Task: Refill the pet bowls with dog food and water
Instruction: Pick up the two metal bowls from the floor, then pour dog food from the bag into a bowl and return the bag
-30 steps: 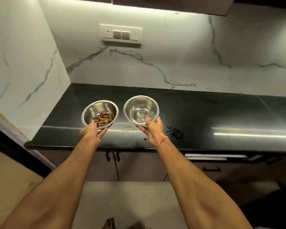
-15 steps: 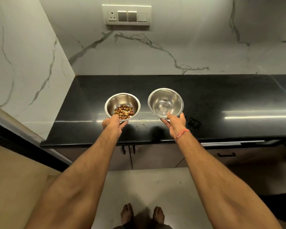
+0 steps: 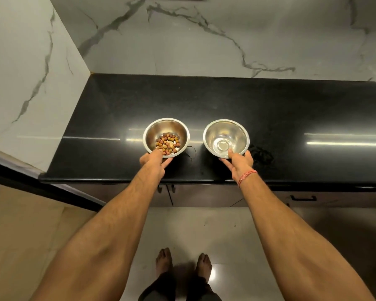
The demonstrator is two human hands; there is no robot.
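Two steel bowls stand side by side, a little apart, near the front edge of the black tabletop [image 3: 226, 101]. The left bowl [image 3: 166, 129] holds a small heap of brown and tan dog food [image 3: 167, 144] gathered toward its near side. The right bowl [image 3: 226, 130] looks to hold a shallow pool of clear water at its bottom, though the shine of the metal makes that hard to confirm.

The left hand [image 3: 153, 160] grips the near rim of the left bowl, thumb over the edge and fingers curled beneath. The right hand [image 3: 239, 160] grips the near rim of the right bowl the same way, thumb inside the rim. A red thread band [image 3: 246, 177] circles the right wrist.

A dark wet smear [image 3: 262, 155] marks the tabletop just right of the right bowl. White marble-patterned wall [image 3: 204, 40] rises behind. Bare feet [image 3: 164, 260] stand on the pale floor below.
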